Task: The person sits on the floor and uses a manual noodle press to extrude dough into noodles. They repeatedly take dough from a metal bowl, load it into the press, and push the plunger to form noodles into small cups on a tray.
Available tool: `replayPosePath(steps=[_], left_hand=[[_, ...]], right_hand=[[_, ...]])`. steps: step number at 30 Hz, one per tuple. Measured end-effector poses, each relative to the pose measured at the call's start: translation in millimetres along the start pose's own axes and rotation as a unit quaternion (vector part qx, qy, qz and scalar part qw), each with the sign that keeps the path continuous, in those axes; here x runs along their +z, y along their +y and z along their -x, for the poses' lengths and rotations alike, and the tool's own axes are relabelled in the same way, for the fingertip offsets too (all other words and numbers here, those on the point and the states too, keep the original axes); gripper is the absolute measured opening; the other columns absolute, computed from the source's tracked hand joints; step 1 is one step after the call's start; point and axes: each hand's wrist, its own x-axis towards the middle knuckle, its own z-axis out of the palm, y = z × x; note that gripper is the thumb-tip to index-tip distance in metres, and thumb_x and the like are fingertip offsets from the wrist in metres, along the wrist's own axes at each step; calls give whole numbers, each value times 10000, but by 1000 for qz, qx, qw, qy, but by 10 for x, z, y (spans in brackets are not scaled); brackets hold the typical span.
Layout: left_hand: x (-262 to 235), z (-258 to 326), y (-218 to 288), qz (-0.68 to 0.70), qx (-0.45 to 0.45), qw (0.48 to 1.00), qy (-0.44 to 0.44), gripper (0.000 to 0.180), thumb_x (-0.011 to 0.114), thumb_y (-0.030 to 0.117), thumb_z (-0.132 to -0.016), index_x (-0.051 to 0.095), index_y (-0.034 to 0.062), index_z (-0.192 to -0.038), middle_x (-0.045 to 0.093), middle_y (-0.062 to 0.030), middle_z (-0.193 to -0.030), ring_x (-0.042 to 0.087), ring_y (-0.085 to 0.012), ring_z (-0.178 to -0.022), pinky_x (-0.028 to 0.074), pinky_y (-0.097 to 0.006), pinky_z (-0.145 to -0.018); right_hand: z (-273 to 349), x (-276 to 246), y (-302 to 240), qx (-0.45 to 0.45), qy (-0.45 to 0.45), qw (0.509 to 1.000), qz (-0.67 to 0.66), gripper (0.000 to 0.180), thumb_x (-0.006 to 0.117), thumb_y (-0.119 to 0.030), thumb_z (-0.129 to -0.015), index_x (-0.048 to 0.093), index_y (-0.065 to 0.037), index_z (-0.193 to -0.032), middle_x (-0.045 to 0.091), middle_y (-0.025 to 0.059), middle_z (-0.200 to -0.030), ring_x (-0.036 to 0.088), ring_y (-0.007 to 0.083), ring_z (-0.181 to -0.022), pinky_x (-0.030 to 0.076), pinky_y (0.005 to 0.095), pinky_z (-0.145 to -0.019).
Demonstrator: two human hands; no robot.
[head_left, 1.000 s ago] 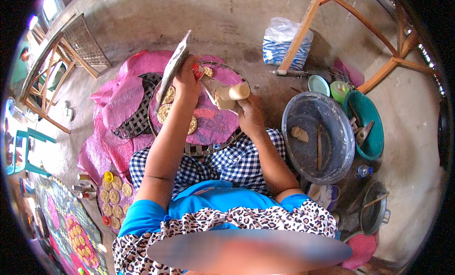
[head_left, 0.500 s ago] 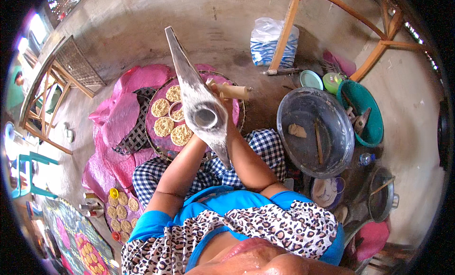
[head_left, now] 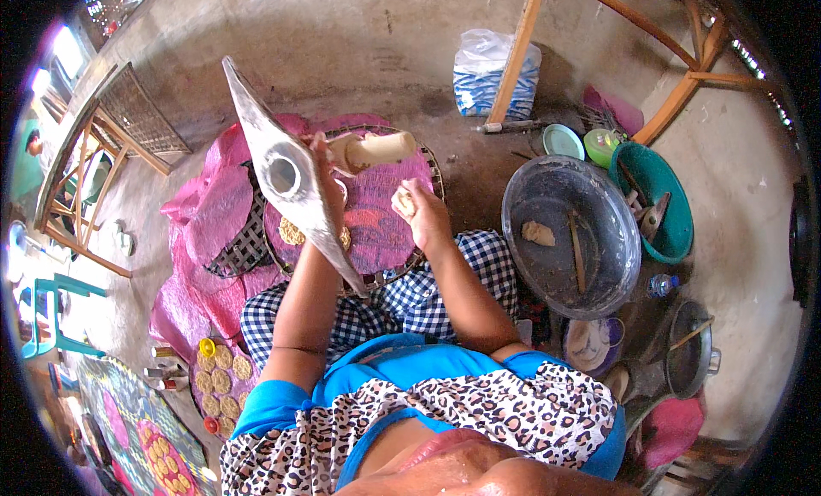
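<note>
My left hand point(head_left: 332, 192), partly hidden behind it, grips a long pale wooden press point(head_left: 261, 132) with tapered ends and a round hole in its middle. A wooden plunger point(head_left: 382, 150) with a cylindrical end sticks out to the right beside that hand; how it is held is hidden. My right hand point(head_left: 430, 227) is closed around a lump of pale dough point(head_left: 404, 202), apart from the press. Below both lies a round woven tray point(head_left: 385, 231) covered with pink sheeting. Noodle-like dough discs point(head_left: 292, 232) on it are mostly covered by the press and left arm.
To my right stands a large dark basin point(head_left: 547, 278) with dough and a stick inside. Behind it are a teal tub point(head_left: 676, 231) and a water bottle point(head_left: 662, 285). Another tray of dough discs point(head_left: 221, 381) lies at lower left. A wooden frame point(head_left: 513, 60) rises at the back right.
The press has swung left with my left hand, and the plunger has shifted left and slightly up. My right hand has come away to the right, now showing the dough lump.
</note>
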Motion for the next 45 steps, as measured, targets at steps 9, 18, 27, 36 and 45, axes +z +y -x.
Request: replayPosePath(steps=[9, 18, 27, 36, 45], left_hand=[[-516, -440, 571, -137, 233, 963, -10, 175, 588, 24, -761, 581, 34, -936, 542, -55, -994, 527, -164, -882, 457, -279, -742], [-788, -445, 1623, -47, -10, 987, -154, 336, 715, 82, -642, 567, 23, -938, 573, 2, -800, 521, -78, -682, 430, -209, -587], [-828, -92, 1643, -131, -3, 954, -271, 413, 751, 160, -590, 581, 28, -942, 615, -24, -834, 586, -104, -745, 484, -258, -687], [-1047, -29, 1098, -167, 0, 935, -312, 495, 718, 107, -607, 518, -18, -1043, 580, -114, -976, 568, -175, -887, 463, -303, -794], [-1124, 7, 732, -106, -44, 961, -252, 406, 706, 161, -563, 603, -3, -920, 555, -153, -929, 544, -274, -864, 436, -330, -788]], right_hand=[[451, 65, -584, -12, -73, 992, 106, 393, 533, -43, -826, 407, 57, -1184, 521, 178, -1109, 564, 255, -959, 484, 273, -815], [1072, 1033, -1166, -59, -277, 958, 47, 446, 565, -108, -807, 430, 57, -1199, 464, 194, -1204, 466, 280, -1124, 446, 347, -903], [1089, 1872, -1215, -226, -433, 797, 356, 447, 610, -13, -754, 465, 20, -1176, 555, 178, -1083, 565, 223, -974, 477, 308, -816], [913, 1915, -736, -478, -308, 621, 540, 214, 720, -160, -634, 661, -59, -814, 619, 71, -925, 565, 233, -853, 432, 330, -766], [958, 1490, -409, -465, -255, 614, 584, 750, 253, -681, -789, 478, -114, -1226, 270, 145, -1379, 210, 335, -1277, 121, 492, -1002]])
